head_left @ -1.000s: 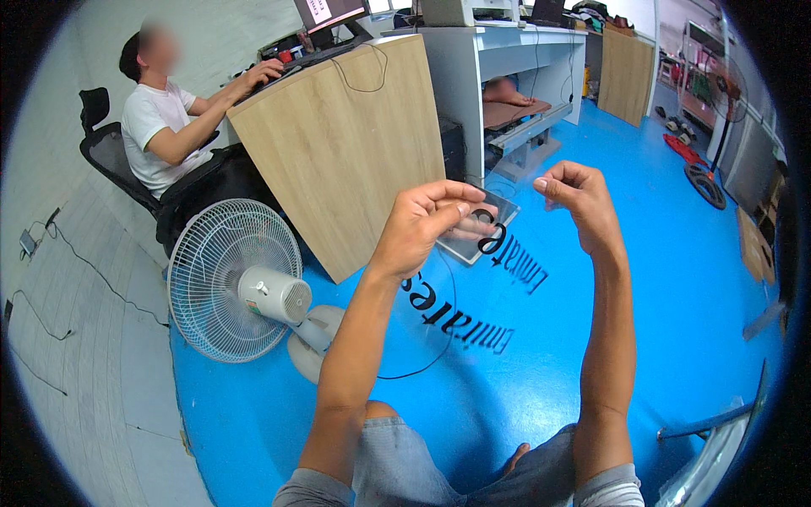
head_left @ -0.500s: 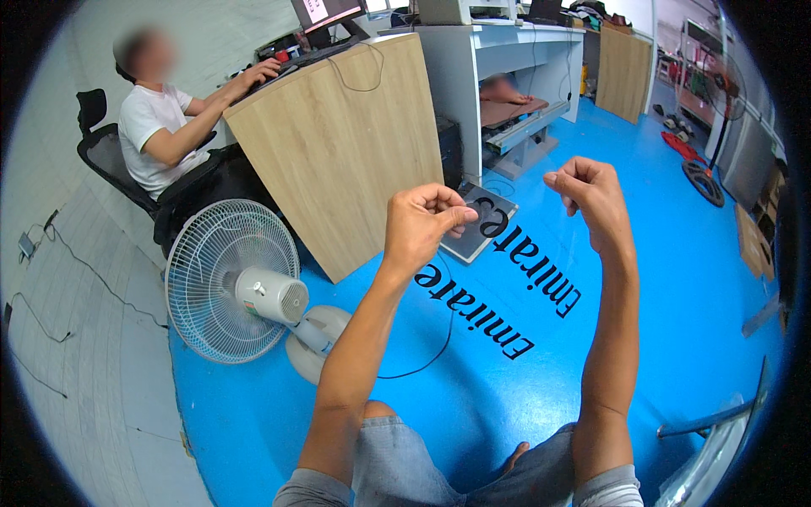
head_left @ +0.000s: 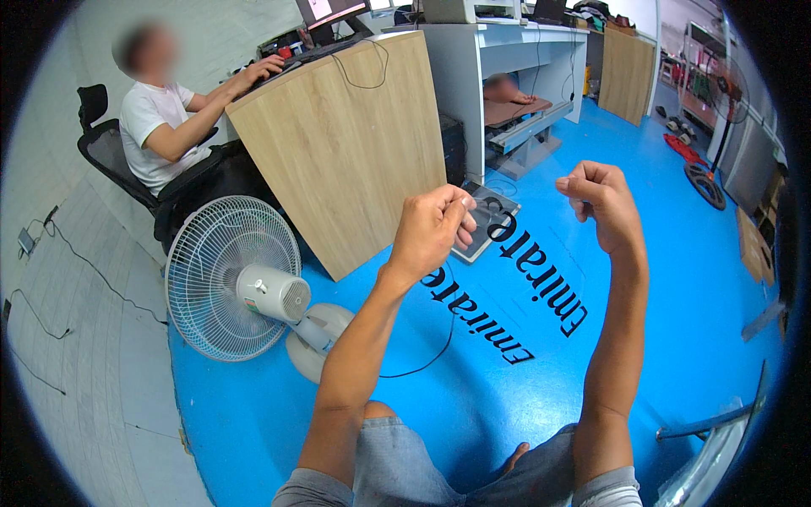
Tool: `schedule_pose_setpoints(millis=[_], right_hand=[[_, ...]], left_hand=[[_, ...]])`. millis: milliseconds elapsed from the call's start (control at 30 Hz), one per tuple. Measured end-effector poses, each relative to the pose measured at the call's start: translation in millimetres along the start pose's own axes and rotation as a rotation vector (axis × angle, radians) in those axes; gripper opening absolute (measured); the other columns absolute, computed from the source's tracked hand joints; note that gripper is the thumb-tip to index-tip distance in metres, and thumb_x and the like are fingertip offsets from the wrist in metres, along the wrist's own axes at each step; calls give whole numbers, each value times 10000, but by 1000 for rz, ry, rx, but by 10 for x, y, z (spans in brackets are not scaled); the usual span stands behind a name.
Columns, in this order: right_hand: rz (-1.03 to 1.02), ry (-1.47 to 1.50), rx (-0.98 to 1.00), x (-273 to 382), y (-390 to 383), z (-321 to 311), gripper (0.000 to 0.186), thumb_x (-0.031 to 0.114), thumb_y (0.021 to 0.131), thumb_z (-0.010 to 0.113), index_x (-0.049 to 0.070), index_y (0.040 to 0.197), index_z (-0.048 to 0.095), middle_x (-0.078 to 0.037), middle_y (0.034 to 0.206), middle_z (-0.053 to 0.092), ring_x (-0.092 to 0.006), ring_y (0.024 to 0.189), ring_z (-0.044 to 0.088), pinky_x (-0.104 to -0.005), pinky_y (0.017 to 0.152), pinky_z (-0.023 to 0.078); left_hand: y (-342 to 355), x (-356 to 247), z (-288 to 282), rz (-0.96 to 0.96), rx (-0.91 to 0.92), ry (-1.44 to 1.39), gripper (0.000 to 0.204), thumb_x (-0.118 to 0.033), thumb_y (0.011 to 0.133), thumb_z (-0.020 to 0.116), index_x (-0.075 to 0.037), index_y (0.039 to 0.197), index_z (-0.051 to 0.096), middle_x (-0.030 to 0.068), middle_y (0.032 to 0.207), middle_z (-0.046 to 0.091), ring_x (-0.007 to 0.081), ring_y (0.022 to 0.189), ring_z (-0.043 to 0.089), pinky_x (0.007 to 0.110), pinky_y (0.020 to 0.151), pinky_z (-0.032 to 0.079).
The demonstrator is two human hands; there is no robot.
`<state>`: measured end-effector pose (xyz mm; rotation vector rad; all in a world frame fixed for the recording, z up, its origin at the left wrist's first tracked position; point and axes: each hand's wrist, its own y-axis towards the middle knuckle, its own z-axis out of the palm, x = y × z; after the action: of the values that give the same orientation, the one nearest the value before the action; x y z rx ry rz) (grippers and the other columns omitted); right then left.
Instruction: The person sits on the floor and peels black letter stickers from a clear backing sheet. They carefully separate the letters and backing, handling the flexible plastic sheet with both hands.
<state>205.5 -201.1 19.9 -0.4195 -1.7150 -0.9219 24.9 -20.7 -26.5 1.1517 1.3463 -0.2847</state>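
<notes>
Black lettering in two slanting rows shows below and between my hands, on what looks like a clear sheet whose edges I can barely make out. It overlaps a dark flat panel on the floor. My left hand is closed, thumb pressed to the curled fingers at the sheet's upper left. Part of the lower row is hidden behind my left wrist. Level with it, my right hand is closed in a pinch at the other side. The sheet hangs between them.
A white fan stands at my left, its cord on the blue floor. Beyond it, a person in a white shirt types at a wooden desk. A metal chair frame is at lower right.
The right hand has moved slightly right and down. My left hand has turned, with its fingers more curled. The upper lettering row has shifted downward.
</notes>
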Motion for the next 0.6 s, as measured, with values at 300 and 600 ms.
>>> schedule_pose_setpoints(millis=[300,600], right_hand=[[38,70,1,33,-19,21,205,139,754,739,82,652,571,-9,560,512,-83,462,429,-241,434,285],[44,55,-88,-71,6,68,192,150,775,727,75,672,583,-11,567,509,-89,480,423,-251,448,301]], left_hand=[[10,-91,65,111,-271,274,232,-129,1014,528,50,938,655,65,644,635,106,536,615,238,477,504],[74,-15,-64,371,-265,28,180,-124,975,611,27,894,666,74,988,624,112,862,572,242,773,467]])
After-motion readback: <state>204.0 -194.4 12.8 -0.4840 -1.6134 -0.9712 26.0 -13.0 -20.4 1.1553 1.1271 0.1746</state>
